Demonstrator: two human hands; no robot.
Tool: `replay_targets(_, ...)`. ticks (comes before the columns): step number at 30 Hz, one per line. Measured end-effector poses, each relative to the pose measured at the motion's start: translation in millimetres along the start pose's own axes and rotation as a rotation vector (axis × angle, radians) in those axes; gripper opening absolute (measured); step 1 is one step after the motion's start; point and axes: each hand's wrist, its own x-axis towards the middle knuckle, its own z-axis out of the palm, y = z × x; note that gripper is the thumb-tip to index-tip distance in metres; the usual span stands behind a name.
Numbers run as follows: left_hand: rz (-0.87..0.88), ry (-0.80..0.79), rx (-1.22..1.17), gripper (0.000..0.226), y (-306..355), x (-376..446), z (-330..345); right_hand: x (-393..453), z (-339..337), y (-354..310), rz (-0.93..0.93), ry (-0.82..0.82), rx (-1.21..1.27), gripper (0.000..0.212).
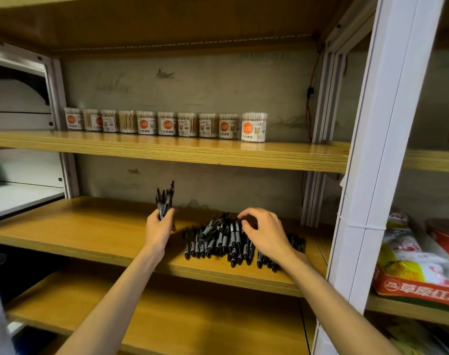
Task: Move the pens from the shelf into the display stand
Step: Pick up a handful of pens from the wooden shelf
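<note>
A heap of pens (pixel 226 242) is seen lying on the middle wooden shelf (pixel 95 234), right of its centre and close to the near edge. The pens are dark, with black caps and greyish barrels bearing small labels; they are piled loosely, most of them pointing near to far, several crossed over one another. A few more are partly hidden behind the right wrist.

A bundle of pens (pixel 165 198) is gripped upright by the left hand (pixel 159 230), the fingers curled round the lower ends while the black tops fan out above the fist. This hand is held just left of the heap, above the shelf.

The right hand (pixel 264 233) is placed over the far part of the heap, its fingers (pixel 244 215) bent downward, the thumb and forefinger closing toward one pen; whether anything is actually pinched cannot be told.

On the shelf above, a row of cotton swab tubs (pixel 167 123) with orange labels is lined along the back wall. A white upright post (pixel 382 149) bounds the bay at the right, and packaged goods (pixel 418 267) are stacked beyond it.
</note>
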Motion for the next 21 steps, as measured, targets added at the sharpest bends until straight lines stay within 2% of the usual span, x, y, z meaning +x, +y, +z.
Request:
replay_targets(7, 0.026, -0.037, 0.034, 0.007, 4, 2, 2, 2, -1, -1, -0.008, 0.006, -0.002, 0.017)
replay_targets(15, -0.011, -0.089, 0.126, 0.016, 3, 1, 0, 6, 6, -6, -0.020, -0.012, -0.013, 0.021)
replay_targets(19, 0.083, -0.114, 0.141, 0.018, 11, 0, -2, 9, 7, -10, -0.036, -0.010, -0.014, 0.017)
replay_targets(21, 0.135, -0.111, 0.200, 0.029, 13, -2, -3, 10, 7, -12, -0.039, -0.018, -0.020, 0.018)
